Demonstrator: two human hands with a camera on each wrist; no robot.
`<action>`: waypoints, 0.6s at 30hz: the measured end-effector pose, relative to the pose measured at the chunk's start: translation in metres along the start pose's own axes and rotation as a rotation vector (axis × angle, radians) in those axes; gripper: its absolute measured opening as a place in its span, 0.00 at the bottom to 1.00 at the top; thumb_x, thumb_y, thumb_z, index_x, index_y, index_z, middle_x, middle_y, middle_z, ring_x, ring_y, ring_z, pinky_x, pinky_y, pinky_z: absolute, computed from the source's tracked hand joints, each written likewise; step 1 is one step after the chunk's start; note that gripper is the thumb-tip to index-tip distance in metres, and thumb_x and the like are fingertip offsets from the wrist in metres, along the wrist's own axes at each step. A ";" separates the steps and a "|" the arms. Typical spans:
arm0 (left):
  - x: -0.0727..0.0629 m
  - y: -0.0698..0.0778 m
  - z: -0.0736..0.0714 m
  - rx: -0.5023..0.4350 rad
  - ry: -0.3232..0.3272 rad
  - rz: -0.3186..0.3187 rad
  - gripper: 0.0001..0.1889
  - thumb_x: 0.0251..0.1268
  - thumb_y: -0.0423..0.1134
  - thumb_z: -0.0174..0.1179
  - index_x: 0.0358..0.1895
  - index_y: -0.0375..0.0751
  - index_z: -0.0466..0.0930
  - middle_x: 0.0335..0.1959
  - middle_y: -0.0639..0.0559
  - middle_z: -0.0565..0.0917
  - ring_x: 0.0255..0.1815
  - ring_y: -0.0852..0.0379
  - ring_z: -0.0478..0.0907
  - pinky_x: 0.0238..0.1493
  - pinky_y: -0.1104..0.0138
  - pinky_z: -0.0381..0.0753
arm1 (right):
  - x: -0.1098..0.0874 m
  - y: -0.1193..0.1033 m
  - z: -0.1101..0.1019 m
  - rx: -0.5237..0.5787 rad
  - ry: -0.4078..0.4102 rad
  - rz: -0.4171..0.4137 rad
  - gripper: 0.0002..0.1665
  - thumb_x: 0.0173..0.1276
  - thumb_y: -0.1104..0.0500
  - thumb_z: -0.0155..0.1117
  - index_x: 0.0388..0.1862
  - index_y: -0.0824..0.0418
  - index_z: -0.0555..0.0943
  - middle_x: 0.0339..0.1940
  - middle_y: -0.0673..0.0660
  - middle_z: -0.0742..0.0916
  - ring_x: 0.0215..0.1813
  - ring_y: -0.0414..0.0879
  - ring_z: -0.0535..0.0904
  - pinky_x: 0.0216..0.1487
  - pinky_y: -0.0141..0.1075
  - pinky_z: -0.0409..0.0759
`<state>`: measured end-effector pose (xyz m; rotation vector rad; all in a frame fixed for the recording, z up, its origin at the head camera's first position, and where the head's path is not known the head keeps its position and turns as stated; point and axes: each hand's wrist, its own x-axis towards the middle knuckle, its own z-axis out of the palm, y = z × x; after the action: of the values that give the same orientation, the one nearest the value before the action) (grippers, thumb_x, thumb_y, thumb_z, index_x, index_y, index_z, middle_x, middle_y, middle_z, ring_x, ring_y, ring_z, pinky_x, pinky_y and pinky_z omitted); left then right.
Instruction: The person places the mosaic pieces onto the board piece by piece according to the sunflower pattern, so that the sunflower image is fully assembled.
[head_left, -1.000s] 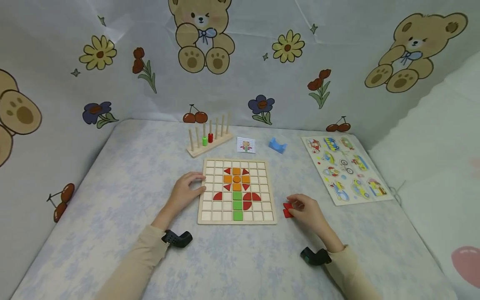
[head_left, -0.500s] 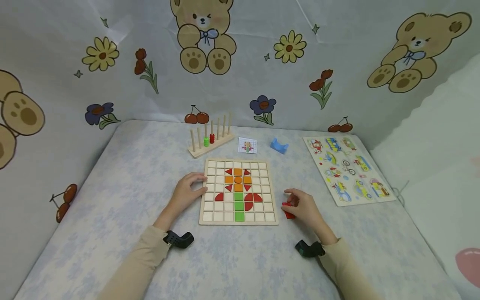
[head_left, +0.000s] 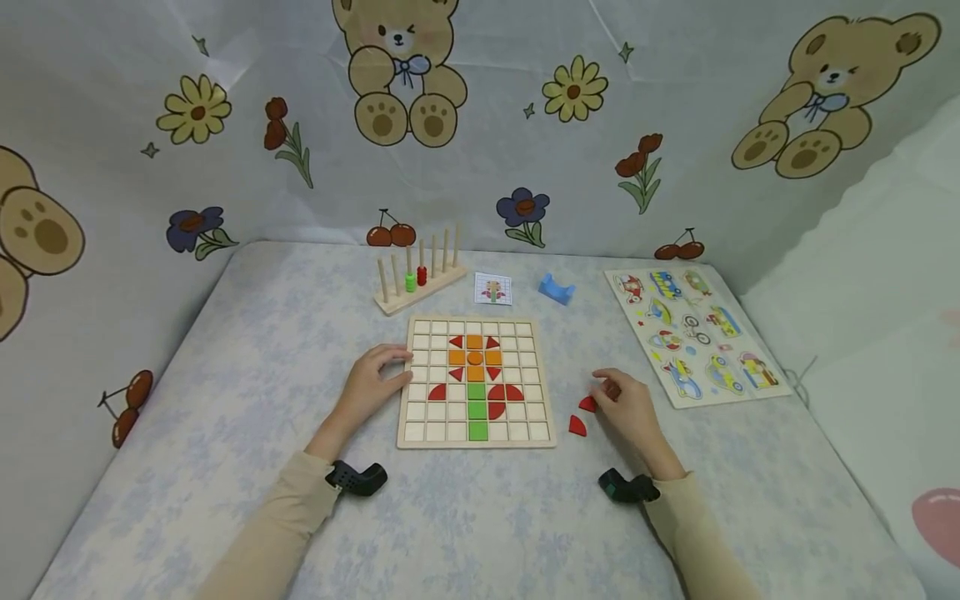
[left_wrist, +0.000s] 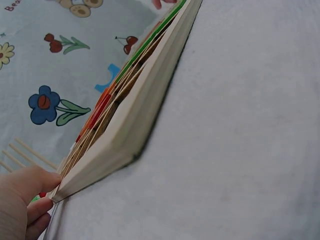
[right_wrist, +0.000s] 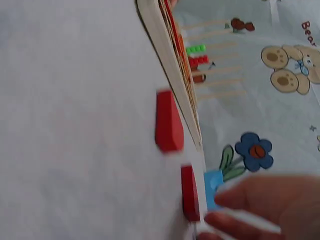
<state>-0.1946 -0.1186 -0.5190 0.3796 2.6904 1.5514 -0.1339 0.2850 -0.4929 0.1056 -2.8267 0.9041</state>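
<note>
A square wooden grid board point(head_left: 512, 432) lies mid-table with orange, green and red pieces set in its cells. My left hand point(head_left: 372, 377) touches the board's left edge with thumb and fingers spread; the left wrist view has its fingertips point(left_wrist: 53, 179) at a corner. Right of the board, two loose red quarter-circle pieces lie on the table: a near one point(head_left: 577, 426) and a far one point(head_left: 587, 404). My right hand point(head_left: 627, 408) hovers by the far piece, fingers loosely bent. In the right wrist view a small gap shows between its fingers point(right_wrist: 232, 196) and that piece.
Behind the board stand a wooden peg rack point(head_left: 420, 292) with green and red rings, a small pattern card point(head_left: 492, 289) and a blue curved piece point(head_left: 557, 289). A picture puzzle board point(head_left: 690, 337) lies at the right. A printed bear-and-flower cloth rises behind the table.
My right hand first covers the red pieces, then draws back to the right and away, leaving them spread apart. My left hand stays at the board's edge.
</note>
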 end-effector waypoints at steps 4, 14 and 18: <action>-0.001 -0.001 0.000 -0.014 -0.002 -0.009 0.17 0.62 0.40 0.64 0.53 0.40 0.81 0.62 0.44 0.75 0.68 0.46 0.68 0.69 0.52 0.68 | -0.001 0.001 -0.010 0.064 -0.177 -0.080 0.27 0.55 0.72 0.64 0.56 0.67 0.77 0.43 0.61 0.85 0.42 0.50 0.78 0.42 0.38 0.78; 0.000 -0.002 0.000 0.010 -0.002 0.005 0.16 0.63 0.42 0.63 0.52 0.42 0.81 0.62 0.46 0.76 0.67 0.47 0.68 0.69 0.52 0.69 | -0.001 -0.001 -0.009 0.055 -0.204 -0.107 0.28 0.56 0.69 0.68 0.58 0.67 0.76 0.38 0.58 0.84 0.40 0.48 0.78 0.42 0.35 0.79; 0.000 -0.002 -0.001 0.002 -0.005 0.004 0.16 0.63 0.42 0.63 0.52 0.42 0.81 0.62 0.45 0.76 0.67 0.46 0.68 0.69 0.52 0.69 | 0.000 -0.004 -0.004 0.082 -0.199 -0.157 0.29 0.56 0.68 0.70 0.59 0.66 0.76 0.43 0.59 0.85 0.42 0.50 0.80 0.42 0.35 0.80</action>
<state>-0.1953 -0.1201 -0.5201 0.3890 2.6892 1.5463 -0.1332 0.2840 -0.4875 0.4445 -2.9072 1.0255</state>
